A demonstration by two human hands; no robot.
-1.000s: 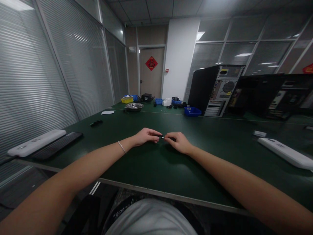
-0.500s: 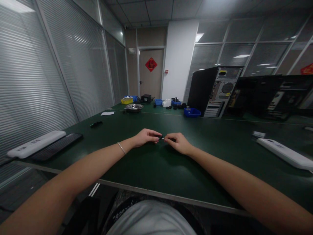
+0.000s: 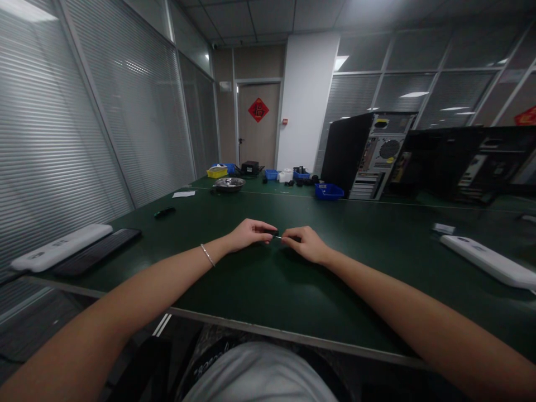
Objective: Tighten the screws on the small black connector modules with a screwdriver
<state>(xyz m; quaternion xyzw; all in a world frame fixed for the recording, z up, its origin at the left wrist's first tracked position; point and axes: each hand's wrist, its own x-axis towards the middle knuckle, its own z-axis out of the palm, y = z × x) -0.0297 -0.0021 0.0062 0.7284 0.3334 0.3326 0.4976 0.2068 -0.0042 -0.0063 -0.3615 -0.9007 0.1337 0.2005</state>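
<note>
My left hand (image 3: 250, 234) pinches a small black object (image 3: 271, 231) between thumb and fingers, just above the green tabletop (image 3: 251, 290). Facing it from the right, my right hand (image 3: 306, 244) has its fingertips closed on a thin tool with a shiny metal shaft (image 3: 277, 237). The shaft points left and reaches the black object; whether its tip is inside or only against it is too small to tell. Both hands are low over the middle of the table, a small gap apart. A bracelet is on my left wrist.
At left lie a white device (image 3: 62, 245), a black keyboard (image 3: 100, 251) and a dark green item (image 3: 164, 213). Farther back are a metal bowl (image 3: 229, 185), a blue tray (image 3: 329, 192) and a computer tower (image 3: 364, 156). Another white device (image 3: 488, 259) lies at right.
</note>
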